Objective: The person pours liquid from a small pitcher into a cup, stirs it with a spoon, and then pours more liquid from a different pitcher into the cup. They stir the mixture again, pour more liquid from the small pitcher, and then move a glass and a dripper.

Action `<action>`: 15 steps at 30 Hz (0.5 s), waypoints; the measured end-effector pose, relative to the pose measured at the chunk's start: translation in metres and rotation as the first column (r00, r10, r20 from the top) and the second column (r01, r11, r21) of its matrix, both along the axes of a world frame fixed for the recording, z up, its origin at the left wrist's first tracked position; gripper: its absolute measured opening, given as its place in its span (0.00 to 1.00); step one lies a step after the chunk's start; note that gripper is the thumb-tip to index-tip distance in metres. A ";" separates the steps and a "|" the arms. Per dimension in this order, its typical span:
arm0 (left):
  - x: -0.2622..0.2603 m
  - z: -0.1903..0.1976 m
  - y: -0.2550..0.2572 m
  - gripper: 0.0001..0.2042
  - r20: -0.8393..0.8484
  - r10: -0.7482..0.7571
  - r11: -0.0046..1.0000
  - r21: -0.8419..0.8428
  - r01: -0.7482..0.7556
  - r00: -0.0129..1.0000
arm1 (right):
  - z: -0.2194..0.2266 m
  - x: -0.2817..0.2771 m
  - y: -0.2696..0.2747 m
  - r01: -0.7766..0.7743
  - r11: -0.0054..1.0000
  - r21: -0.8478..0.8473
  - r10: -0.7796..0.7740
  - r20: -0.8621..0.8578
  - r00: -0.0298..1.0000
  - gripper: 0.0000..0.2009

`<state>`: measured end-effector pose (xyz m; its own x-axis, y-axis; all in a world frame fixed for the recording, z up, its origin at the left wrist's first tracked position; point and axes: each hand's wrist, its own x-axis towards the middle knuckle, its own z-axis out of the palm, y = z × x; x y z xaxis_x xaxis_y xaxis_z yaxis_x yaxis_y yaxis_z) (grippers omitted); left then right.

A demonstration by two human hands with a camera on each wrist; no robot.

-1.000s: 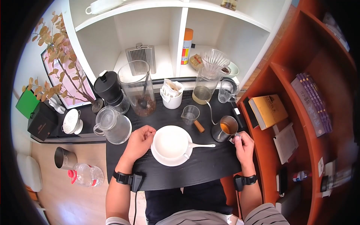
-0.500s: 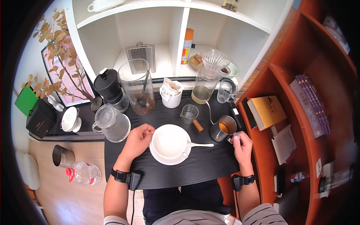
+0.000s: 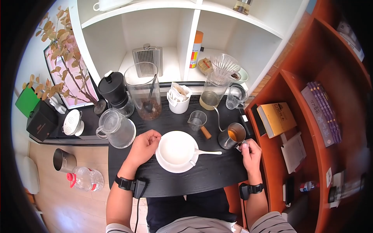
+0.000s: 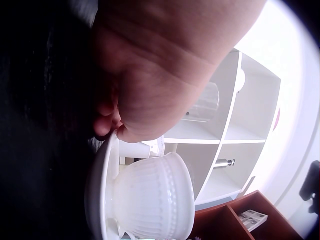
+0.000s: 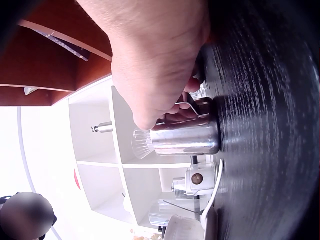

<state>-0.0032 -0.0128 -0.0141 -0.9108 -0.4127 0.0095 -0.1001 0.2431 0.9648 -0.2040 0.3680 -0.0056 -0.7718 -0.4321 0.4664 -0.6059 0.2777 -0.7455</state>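
A white cup [image 3: 176, 149] stands on a white saucer [image 3: 175, 169] near the table's front, with a white spoon [image 3: 210, 152] lying on the saucer's right side. My left hand [image 3: 147, 146] pinches the saucer's left rim between thumb and fingers; the left wrist view shows the cup's ribbed side [image 4: 155, 197] just past the fingertips. On the right, a steel gooseneck kettle [image 3: 225, 138] stands upright on the table, amber-brown liquid inside and its thin spout pointing away. My right hand [image 3: 251, 152] grips its handle, and in the right wrist view the fingers curl round the handle beside the metal body [image 5: 185, 136].
Behind the cup are a small glass measuring cup [image 3: 197, 119] with wooden handle, a white pot of filter bags [image 3: 178, 103], and a glass server with dripper [image 3: 213, 91]. A glass pitcher [image 3: 116, 130], tall glass jar [image 3: 145, 93] and black grinder [image 3: 113, 91] stand left. Shelves [image 3: 287, 83] border the right.
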 end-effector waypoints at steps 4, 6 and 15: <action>0.000 0.005 0.003 0.06 0.017 0.014 1.000 0.008 -0.014 1.000 | -0.001 -0.001 0.000 -0.002 1.000 -0.008 0.002 -0.017 1.000 0.12; 0.000 0.005 0.002 0.06 0.021 0.013 1.000 0.003 -0.013 1.000 | -0.001 -0.001 0.000 -0.004 1.000 -0.007 0.004 -0.017 1.000 0.12; 0.000 0.005 0.003 0.06 0.023 0.014 1.000 0.000 -0.014 1.000 | 0.002 0.001 -0.002 -0.020 1.000 -0.020 0.019 -0.021 1.000 0.12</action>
<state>-0.0033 -0.0096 -0.0092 -0.9050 -0.4254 -0.0113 -0.1253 0.2410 0.9624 -0.2033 0.3661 -0.0034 -0.7535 -0.4373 0.4909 -0.6265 0.2510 -0.7379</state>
